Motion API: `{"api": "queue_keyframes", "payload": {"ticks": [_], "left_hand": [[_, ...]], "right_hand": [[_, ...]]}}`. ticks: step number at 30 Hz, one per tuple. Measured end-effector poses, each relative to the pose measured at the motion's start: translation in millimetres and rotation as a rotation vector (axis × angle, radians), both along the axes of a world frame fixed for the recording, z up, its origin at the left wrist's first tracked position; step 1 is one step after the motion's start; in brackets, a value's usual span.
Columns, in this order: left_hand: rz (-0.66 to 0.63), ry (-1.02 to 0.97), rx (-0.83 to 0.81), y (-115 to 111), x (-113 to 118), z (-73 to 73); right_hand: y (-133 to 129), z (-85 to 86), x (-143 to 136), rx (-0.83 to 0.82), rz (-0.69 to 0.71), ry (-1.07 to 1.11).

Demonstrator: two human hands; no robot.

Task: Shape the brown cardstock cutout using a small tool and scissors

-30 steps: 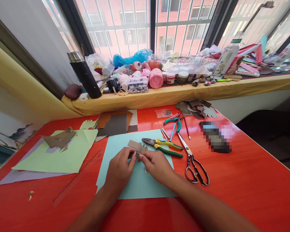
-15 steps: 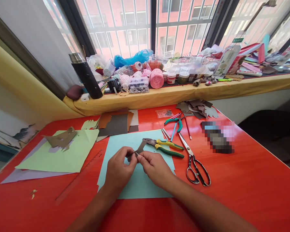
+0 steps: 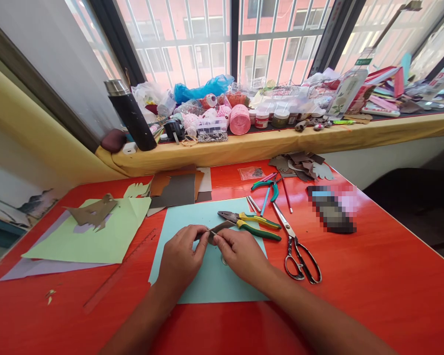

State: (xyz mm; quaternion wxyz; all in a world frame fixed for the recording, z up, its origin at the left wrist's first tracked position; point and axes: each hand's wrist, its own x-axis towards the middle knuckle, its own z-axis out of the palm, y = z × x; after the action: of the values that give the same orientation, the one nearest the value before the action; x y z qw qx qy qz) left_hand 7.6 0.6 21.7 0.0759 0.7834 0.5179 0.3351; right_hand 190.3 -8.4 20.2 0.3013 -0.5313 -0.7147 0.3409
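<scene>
My left hand (image 3: 182, 251) is closed, with thumb and forefinger pinching a thin grey-brown strip (image 3: 222, 226) that looks like leather or card. Opposite it, my right hand (image 3: 240, 250) pinches the same piece from the right, a small gap between the two hands. Much of the piece is hidden by my fingers. Below my right fingers, part of a small pale ring-like shape (image 3: 224, 260) shows. Both hands are over a light blue sheet (image 3: 207, 291). Just beyond my right hand lie pliers with yellow-green handles (image 3: 257, 224), touching or close to the strip's end.
Large scissors (image 3: 294, 246), green-handled cutters (image 3: 272, 187) and pencils (image 3: 288, 197) lie right of the sheet. Green paper (image 3: 92, 241) and a clear ruler (image 3: 120, 268) are on the left. Grey-brown scraps (image 3: 303, 165) lie at the back. A dark flask (image 3: 131, 116) stands on the cluttered sill.
The strip has swung lower and points more to the right, toward the pliers. The hands have parted slightly, and the small pale ring-like shape shows under my right hand.
</scene>
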Motion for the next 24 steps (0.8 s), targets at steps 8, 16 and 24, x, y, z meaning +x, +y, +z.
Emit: {"api": "queue_keyframes", "payload": {"ticks": [8, 16, 24], "left_hand": [[-0.041, 0.268, 0.253, 4, -1, 0.4], [0.011, 0.494, 0.264, 3, 1, -5.9], [0.051, 0.380, 0.282, 8, 0, -5.0]], "right_hand": [[0, -1.4, -3, 0.112, 0.016, -0.305], [-1, -5.9, -8, 0.106, 0.064, -0.497], [5, -3.9, -8, 0.045, 0.012, -0.223]]}}
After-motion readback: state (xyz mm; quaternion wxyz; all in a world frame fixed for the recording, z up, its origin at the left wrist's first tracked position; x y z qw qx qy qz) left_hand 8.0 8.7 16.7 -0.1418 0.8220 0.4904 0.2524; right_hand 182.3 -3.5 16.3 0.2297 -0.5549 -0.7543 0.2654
